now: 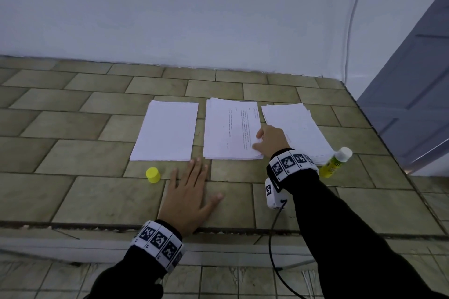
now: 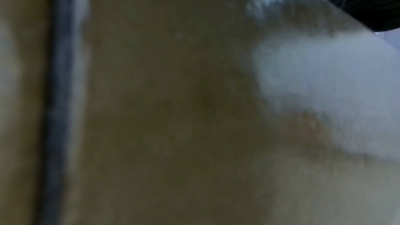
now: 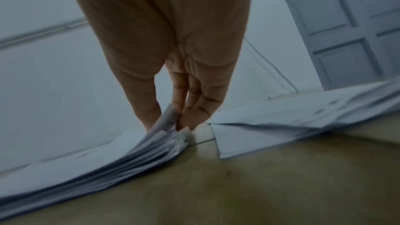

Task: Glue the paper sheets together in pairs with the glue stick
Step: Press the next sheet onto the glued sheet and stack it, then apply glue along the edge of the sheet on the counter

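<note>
Pinching the near right corner of the middle paper stack (image 1: 230,128) between thumb and fingers, our right hand (image 1: 272,141) was peeling sheets free. Our left hand (image 1: 192,199) lay flat, fingers straight, holding nothing. Next, we judged, came reaching the uncapped glue stick (image 1: 336,162) lying near right.

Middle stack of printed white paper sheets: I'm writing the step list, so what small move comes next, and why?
Probably lift the top sheet clear: the right hand pinches the near corner of the middle stack of printed white paper sheets, while the left hand lies flat on the tiled floor.
</note>
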Available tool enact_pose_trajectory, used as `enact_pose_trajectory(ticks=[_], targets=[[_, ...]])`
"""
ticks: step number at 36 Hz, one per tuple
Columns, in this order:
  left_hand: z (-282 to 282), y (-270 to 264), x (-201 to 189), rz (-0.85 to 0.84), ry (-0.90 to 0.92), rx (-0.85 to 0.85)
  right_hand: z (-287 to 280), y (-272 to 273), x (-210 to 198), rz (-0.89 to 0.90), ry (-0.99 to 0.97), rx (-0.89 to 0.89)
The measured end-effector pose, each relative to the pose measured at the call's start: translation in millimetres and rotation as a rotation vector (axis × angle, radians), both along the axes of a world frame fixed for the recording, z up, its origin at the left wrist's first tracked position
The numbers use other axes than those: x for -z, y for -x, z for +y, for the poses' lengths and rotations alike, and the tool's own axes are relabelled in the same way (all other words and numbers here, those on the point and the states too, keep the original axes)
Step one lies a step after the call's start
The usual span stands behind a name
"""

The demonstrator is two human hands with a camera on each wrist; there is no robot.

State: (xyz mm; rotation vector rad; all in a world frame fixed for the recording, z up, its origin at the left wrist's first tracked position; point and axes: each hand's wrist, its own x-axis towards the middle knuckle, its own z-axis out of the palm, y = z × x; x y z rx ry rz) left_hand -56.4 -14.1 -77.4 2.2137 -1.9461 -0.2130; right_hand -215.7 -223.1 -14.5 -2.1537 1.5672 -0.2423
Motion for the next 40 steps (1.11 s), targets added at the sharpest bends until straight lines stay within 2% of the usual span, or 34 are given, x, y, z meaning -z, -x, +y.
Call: enact_pose_trajectory(ticks=[4,7,13,17,21,24,27,30,36,40], targets=[[-0.2,-0.8,1.4,0.021,0.016,0.014,5.0,-1.9,-1.1,0.11,0.031,-0.052],[0.7,-2.1,1.7,0.056,0.053,0.033,9.1,0.4,-4.3,0.111,0.112,-0.033],[5.2,-4.6,-0.2,0.234,0.145,0.092,25.2,20.4,-24.0,-0.084,0.235,-0.049],[7.5,-5.0,-8.2,0.377,0.197,0.092,38.6,41.6,-39.5,-0.245,0.417,-0.061],[4.4,-11.7,-35.2,0.471,0.223,0.023,46.6,68.0,-54.0,-0.305,0.627,-0.019],[-0.8,-20.6,-63.0,0.464,0.318,-0.012,47.8,89.0,-56.9,-0.291,0.71,0.064],[-8.1,-33.7,-92.0,0.382,0.354,-0.09,46.7,109.6,-52.1,-0.324,0.674,0.176],[-18.6,-52.3,-106.2,0.282,0.25,-0.171,48.0,124.7,-46.5,-0.372,0.593,0.308],[-49.1,-84.6,-88.0,0.021,-0.17,-0.365,50.7,136.8,-32.5,-0.508,0.251,0.536],[-63.7,-88.8,-69.7,-0.06,-0.27,-0.384,53.6,139.3,-16.4,-0.504,0.169,0.558]])
